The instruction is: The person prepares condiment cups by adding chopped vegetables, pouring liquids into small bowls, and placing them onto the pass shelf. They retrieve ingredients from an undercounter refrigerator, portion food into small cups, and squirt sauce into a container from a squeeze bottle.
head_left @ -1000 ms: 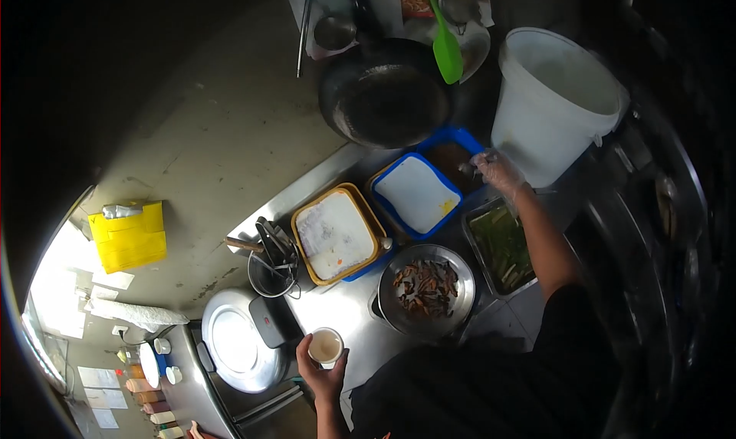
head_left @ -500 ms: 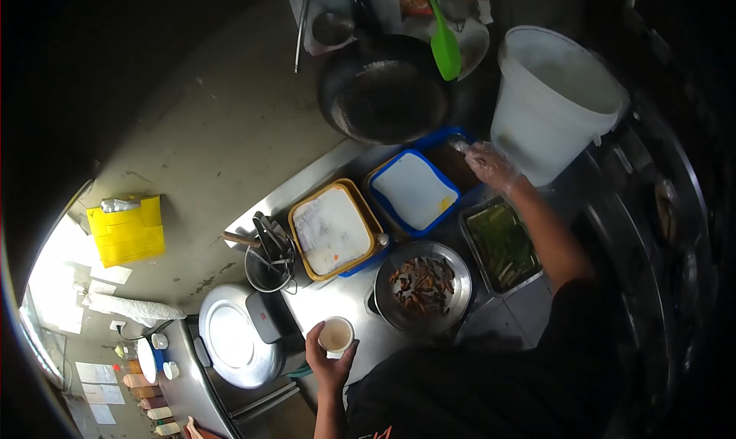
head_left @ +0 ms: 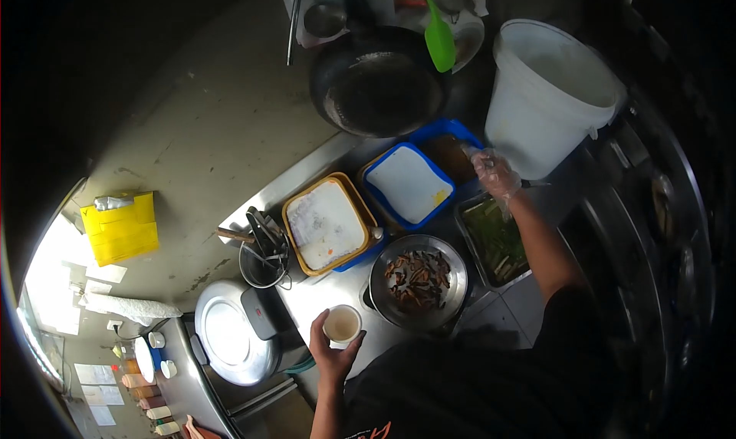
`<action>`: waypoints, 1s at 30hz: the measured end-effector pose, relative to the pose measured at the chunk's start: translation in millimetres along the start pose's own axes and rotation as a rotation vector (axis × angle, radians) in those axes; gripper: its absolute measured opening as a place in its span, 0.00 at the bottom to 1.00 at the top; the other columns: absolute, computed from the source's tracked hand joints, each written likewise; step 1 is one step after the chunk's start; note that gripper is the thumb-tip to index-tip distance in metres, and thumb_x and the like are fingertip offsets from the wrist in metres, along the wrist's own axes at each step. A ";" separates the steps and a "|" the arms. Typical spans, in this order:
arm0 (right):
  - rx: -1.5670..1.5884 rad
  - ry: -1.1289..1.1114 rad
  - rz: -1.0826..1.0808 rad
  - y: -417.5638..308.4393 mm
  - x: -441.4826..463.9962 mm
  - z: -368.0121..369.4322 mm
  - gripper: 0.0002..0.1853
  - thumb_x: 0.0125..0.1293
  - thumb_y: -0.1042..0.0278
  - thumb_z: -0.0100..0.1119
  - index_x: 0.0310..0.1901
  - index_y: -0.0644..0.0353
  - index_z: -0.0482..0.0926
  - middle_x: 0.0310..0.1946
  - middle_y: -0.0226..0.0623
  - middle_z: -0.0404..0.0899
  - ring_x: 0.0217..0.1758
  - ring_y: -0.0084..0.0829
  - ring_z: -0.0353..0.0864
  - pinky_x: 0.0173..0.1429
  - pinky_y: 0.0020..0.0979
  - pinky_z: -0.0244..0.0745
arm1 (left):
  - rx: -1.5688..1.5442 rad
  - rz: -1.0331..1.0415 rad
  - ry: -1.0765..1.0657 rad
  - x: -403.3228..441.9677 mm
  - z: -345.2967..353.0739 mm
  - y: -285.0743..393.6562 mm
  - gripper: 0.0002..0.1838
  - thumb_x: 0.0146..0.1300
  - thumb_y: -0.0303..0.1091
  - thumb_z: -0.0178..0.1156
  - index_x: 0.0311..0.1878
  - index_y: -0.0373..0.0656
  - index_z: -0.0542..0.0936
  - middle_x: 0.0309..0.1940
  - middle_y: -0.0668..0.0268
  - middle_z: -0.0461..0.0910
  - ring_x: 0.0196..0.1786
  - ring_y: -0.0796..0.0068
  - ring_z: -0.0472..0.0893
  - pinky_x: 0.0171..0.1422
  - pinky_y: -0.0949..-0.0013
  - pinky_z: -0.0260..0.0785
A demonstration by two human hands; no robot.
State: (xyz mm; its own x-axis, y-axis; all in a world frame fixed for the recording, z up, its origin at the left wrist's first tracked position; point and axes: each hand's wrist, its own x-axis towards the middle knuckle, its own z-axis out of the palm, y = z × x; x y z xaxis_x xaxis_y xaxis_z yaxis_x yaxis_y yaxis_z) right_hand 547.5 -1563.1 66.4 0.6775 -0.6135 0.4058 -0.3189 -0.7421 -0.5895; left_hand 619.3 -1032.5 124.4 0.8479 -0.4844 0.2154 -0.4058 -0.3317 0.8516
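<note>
My left hand (head_left: 334, 351) is wrapped round a small white cup (head_left: 343, 325) with pale contents, above the steel counter. My right hand (head_left: 497, 174), in a clear plastic glove, is closed at the edge of a blue tub (head_left: 447, 131) holding something brown. A utensil seems to be in its grip, but its shape is partly hidden. Just below that hand lies a metal tray of green vegetables (head_left: 498, 236). A metal bowl with brown strips (head_left: 418, 279) stands between my hands, beside a blue-rimmed white container (head_left: 409, 184).
A white bucket (head_left: 548, 101) stands at the upper right, near a black pan (head_left: 377, 82) and a green spatula (head_left: 439, 44). Farther left are a yellow-rimmed container (head_left: 327, 225), a pot of utensils (head_left: 264, 263) and a round metal lid (head_left: 236, 333). A person's hand shows at the bottom left.
My left hand has moved right with the cup, nearer the metal bowl. My right hand went further over the blue tub, then drew back toward its edge. The view has shifted slightly.
</note>
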 end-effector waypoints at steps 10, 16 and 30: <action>-0.909 0.185 -0.436 71.7 -10.8 39.5 0.13 0.75 0.58 0.54 0.54 0.54 0.79 0.43 0.41 0.85 0.53 0.49 0.83 0.57 0.45 0.80 | 0.131 0.100 -0.059 12.9 6.2 12.6 0.51 0.43 0.33 0.85 0.69 0.33 0.66 0.60 0.54 0.76 0.62 0.63 0.78 0.68 0.60 0.73; -0.205 0.096 -0.088 1.3 4.6 6.1 0.14 0.76 0.58 0.51 0.53 0.56 0.80 0.44 0.42 0.85 0.52 0.47 0.84 0.58 0.45 0.79 | -0.162 0.070 -0.082 40.7 34.7 21.5 0.61 0.42 0.24 0.83 0.77 0.41 0.52 0.62 0.55 0.70 0.60 0.61 0.78 0.66 0.60 0.73; 0.098 0.197 0.151 35.3 6.1 39.0 0.17 0.76 0.55 0.54 0.50 0.60 0.84 0.41 0.43 0.87 0.44 0.39 0.88 0.52 0.41 0.81 | -0.134 0.229 -0.191 164.3 155.9 90.8 0.52 0.48 0.27 0.81 0.74 0.39 0.60 0.57 0.53 0.78 0.60 0.59 0.81 0.64 0.60 0.75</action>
State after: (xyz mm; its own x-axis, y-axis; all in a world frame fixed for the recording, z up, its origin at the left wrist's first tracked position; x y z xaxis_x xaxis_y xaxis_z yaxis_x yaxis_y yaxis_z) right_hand 566.2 -1582.5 20.8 0.4824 -0.7628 0.4307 -0.3344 -0.6148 -0.7143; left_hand 668.6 -1268.4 162.6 0.6556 -0.6811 0.3260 -0.5194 -0.0934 0.8494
